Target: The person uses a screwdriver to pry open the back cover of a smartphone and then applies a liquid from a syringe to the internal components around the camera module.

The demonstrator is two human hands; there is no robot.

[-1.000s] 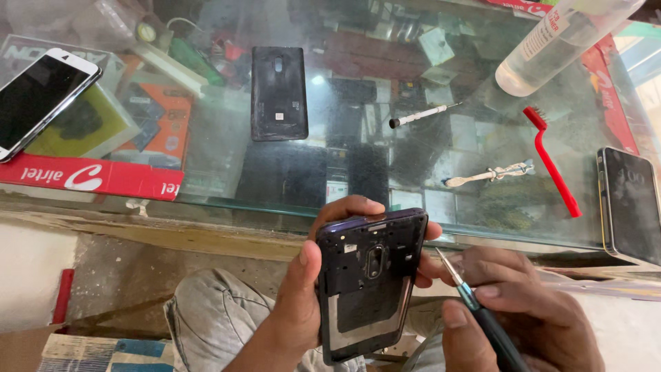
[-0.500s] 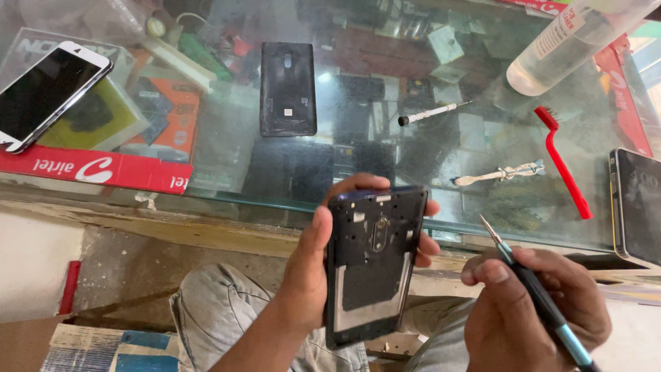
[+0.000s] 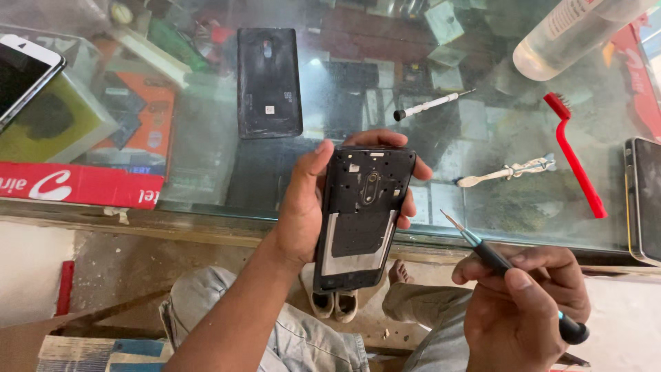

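So my right hand (image 3: 523, 303) has pulled the precision screwdriver (image 3: 513, 275) back off the opened phone (image 3: 361, 217), fingers closed around the handle, tip now hanging just right of it instead of poking at its edge like a second ago. My left hand (image 3: 303, 207) keeps the phone wrapped, innards facing me, near the counter edge. Looks like I'm between screws. Farther out on the glass counter (image 3: 206, 172) lie the back cover (image 3: 268, 81), a second screwdriver (image 3: 432, 105) and a red brush (image 3: 575, 155).
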